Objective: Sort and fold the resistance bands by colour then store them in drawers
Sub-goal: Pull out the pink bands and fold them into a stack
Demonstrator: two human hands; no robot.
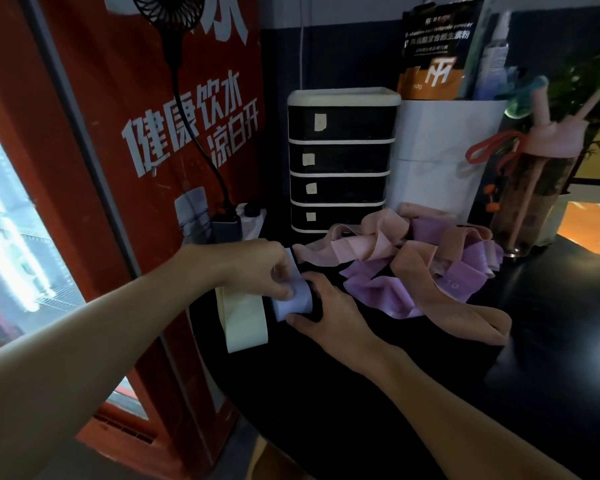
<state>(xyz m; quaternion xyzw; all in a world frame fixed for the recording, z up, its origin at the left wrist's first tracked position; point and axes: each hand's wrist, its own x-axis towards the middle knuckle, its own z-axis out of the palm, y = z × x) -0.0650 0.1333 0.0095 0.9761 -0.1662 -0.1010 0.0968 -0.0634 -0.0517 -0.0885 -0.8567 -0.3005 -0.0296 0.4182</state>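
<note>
A light blue resistance band [297, 299] lies folded on the black table [361, 403]. My left hand [257, 268] pinches its upper left part, and my right hand [329, 313] presses on it from the right with spread fingers. A pale yellow folded band [245, 322] lies just left of it at the table's edge. Behind and to the right sits a tangled pile of pink bands [368, 237], purple bands [381, 285] and an orange-brown band [447, 299]. The small drawer unit [340, 161] with several dark, shut drawers stands at the back.
A red vending machine [118, 168] stands close on the left, with a black fan cable and a power strip [253, 216] beside it. A white box [440, 150] holding packets and a pink-lidded bottle [541, 174] stand at the back right.
</note>
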